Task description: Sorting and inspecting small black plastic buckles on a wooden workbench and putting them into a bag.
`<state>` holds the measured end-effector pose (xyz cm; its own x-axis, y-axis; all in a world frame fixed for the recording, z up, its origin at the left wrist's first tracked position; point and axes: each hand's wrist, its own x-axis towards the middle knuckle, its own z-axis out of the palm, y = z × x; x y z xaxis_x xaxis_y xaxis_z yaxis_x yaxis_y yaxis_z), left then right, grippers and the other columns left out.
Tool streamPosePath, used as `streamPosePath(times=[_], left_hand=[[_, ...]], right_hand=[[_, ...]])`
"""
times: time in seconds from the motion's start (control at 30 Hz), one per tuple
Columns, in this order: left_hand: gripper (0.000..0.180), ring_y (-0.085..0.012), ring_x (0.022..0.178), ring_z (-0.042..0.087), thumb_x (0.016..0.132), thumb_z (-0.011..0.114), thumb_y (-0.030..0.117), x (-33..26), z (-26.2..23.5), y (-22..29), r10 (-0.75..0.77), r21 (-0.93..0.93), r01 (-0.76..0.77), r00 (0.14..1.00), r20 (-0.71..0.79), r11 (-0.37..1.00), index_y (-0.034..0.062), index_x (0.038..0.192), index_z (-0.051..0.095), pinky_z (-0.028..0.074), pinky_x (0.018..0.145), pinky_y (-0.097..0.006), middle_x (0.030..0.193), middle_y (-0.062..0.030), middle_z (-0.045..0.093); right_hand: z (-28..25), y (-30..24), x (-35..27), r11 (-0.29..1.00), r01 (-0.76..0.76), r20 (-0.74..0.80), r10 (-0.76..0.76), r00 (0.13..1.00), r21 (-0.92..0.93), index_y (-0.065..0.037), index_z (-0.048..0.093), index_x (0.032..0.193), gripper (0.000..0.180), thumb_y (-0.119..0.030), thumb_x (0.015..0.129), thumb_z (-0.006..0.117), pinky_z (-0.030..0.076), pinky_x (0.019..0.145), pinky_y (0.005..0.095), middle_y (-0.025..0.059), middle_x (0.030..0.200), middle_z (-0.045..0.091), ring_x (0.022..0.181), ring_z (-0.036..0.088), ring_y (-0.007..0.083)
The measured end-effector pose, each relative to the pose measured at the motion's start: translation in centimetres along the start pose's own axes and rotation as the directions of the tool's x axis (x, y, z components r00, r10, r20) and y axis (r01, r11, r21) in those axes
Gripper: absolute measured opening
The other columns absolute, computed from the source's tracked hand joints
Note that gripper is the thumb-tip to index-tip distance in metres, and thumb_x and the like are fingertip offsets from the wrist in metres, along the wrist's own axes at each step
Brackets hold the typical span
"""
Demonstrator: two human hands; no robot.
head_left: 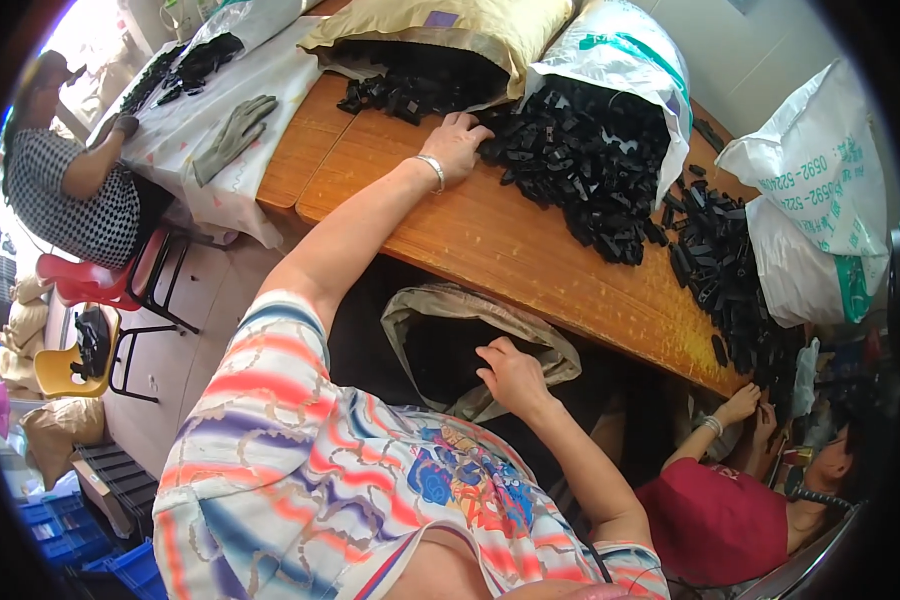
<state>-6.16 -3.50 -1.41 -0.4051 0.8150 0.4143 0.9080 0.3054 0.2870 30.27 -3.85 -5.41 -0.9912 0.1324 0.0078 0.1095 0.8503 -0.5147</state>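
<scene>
My left hand (455,147) reaches across the wooden table to the near edge of a heap of small black plastic pieces (580,165). Its fingers are bent downward beside the pieces, and whatever they may hold is hidden. Below the table edge, my right hand (518,378) is over the mouth of a beige sack (400,325) with a dark inside. The thumb and fingers of that hand are apart, and nothing shows between them. The heap spills from a white woven sack (625,45). More black pieces (415,95) lie in the mouth of a tan sack (450,28).
At the right, a person in a red shirt (715,515) handles black pieces by another pile (725,260) and a white sack (810,180). Another person (75,190) sits at a cloth-covered table on the left, where a grey glove (235,138) lies. Chairs stand there.
</scene>
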Motion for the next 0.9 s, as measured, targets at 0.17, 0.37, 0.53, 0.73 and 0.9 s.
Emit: streamPosePath(times=[0.17, 0.37, 0.53, 0.73, 0.9], left_hand=[[0.033, -0.0325, 0.118, 0.049, 0.082, 0.070, 0.013, -3.4, -1.5, 2.2, 0.076, -0.013, -0.076, 0.997, -0.018, 0.997, 0.0084, 0.114, 0.066, 0.044, 0.103, -0.040, 0.121, -0.0144, 0.056], [0.021, -0.0289, 0.112, 0.053, 0.074, 0.075, 0.010, -6.8, -2.9, 3.2, 0.159, -0.031, -0.168, 0.969, -0.188, 0.985, 0.0083, 0.094, 0.068, 0.046, 0.093, -0.038, 0.102, -0.0070, 0.064], [0.016, -0.0263, 0.107, 0.055, 0.072, 0.077, 0.011, -7.8, -3.7, 4.0, 0.205, -0.013, -0.214, 0.952, -0.228, 0.977, 0.0091, 0.083, 0.066, 0.048, 0.084, -0.036, 0.095, -0.0041, 0.065], [0.023, -0.0270, 0.104, 0.057, 0.070, 0.080, 0.013, -9.1, -4.4, 5.2, 0.173, -0.084, -0.177, 0.984, -0.050, 0.981, 0.0075, 0.086, 0.066, 0.048, 0.088, -0.037, 0.096, -0.0053, 0.066], [0.026, -0.0261, 0.100, 0.057, 0.071, 0.079, 0.014, -9.9, -4.3, 4.8, 0.205, -0.091, -0.222, 0.965, -0.164, 0.971, 0.0090, 0.092, 0.065, 0.049, 0.083, -0.037, 0.094, -0.0039, 0.066]], right_hand=[[-3.8, -0.8, 3.1, 0.983, 0.174, -0.208, -0.159, 0.965, 0.057, -0.006, 0.069, 0.098, 0.017, -0.011, 0.082, 0.071, 0.054, 0.067, 0.0426, 0.0140, 0.087, 0.064, 0.078, 0.065, 0.0351], [-9.9, 2.1, 10.4, 0.989, 0.099, -0.524, -0.140, 0.840, -0.106, -0.008, 0.069, 0.093, 0.011, -0.006, 0.083, 0.066, 0.054, 0.067, 0.0415, 0.0126, 0.085, 0.064, 0.079, 0.066, 0.0341], [-12.1, 4.4, 15.9, 0.960, -0.112, -0.596, -0.065, 0.801, -0.255, -0.006, 0.068, 0.100, 0.018, -0.007, 0.083, 0.070, 0.055, 0.071, 0.0422, 0.0129, 0.099, 0.063, 0.082, 0.067, 0.0350], [-11.6, 5.6, 17.3, 0.921, -0.222, -0.489, 0.040, 0.872, -0.320, -0.004, 0.068, 0.103, 0.025, -0.008, 0.079, 0.075, 0.055, 0.076, 0.0419, 0.0167, 0.099, 0.064, 0.088, 0.067, 0.0357], [-10.8, 4.7, 15.8, 0.987, -0.088, -0.497, 0.009, 0.868, -0.135, 0.000, 0.067, 0.102, 0.025, -0.007, 0.079, 0.076, 0.054, 0.069, 0.0356, 0.0150, 0.096, 0.066, 0.075, 0.066, 0.0278]])
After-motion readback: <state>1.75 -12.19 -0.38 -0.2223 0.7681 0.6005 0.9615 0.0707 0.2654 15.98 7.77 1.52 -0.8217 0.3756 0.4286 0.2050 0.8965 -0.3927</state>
